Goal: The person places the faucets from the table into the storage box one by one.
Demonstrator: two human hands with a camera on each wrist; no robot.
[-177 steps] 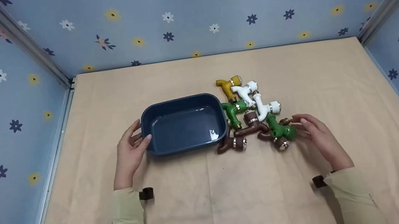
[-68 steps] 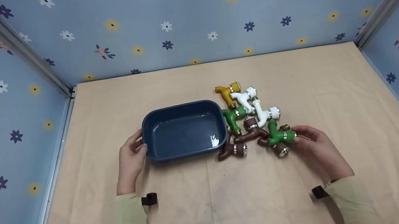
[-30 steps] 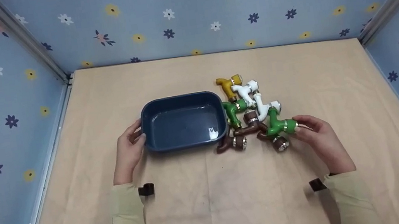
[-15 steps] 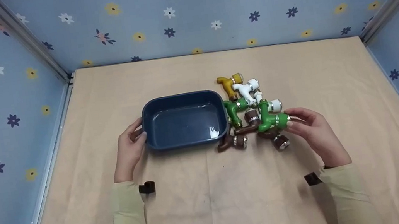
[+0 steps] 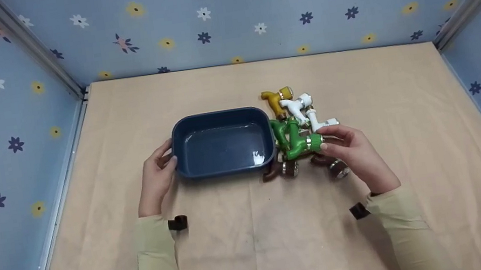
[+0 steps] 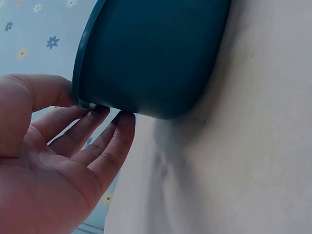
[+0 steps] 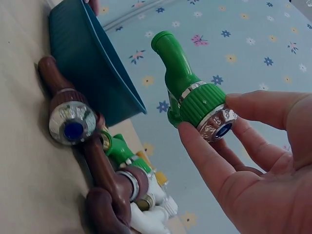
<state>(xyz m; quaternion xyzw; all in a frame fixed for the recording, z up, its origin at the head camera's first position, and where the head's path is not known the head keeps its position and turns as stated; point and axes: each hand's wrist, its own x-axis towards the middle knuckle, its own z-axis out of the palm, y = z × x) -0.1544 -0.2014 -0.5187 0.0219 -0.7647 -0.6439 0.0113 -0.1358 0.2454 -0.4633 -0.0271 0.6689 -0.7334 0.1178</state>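
My right hand (image 5: 356,151) pinches a green tap (image 5: 300,143) by its ribbed knob and holds it above the other taps. In the right wrist view this green tap (image 7: 187,83) hangs clear of the pile, its knob between thumb and fingers. My left hand (image 5: 158,177) grips the left end of a dark blue rectangular tub (image 5: 226,167); the left wrist view shows the thumb over the rim of the tub (image 6: 151,53) and fingertips against its outside. Inside, the tub holds nothing. Below the raised tap, a second green tap (image 5: 278,128) lies partly hidden.
Right of the tub lie a yellow tap (image 5: 274,100), white taps (image 5: 295,107) and brown taps (image 5: 338,167), close together and partly overlapping. A beige cloth (image 5: 220,260) covers the table. Flowered panels (image 5: 233,13) stand at the back and both sides.
My right hand has taken the green tap off the pile's right side, lifted it, and carried it left towards the tub. The left hand keeps its hold on the tub.
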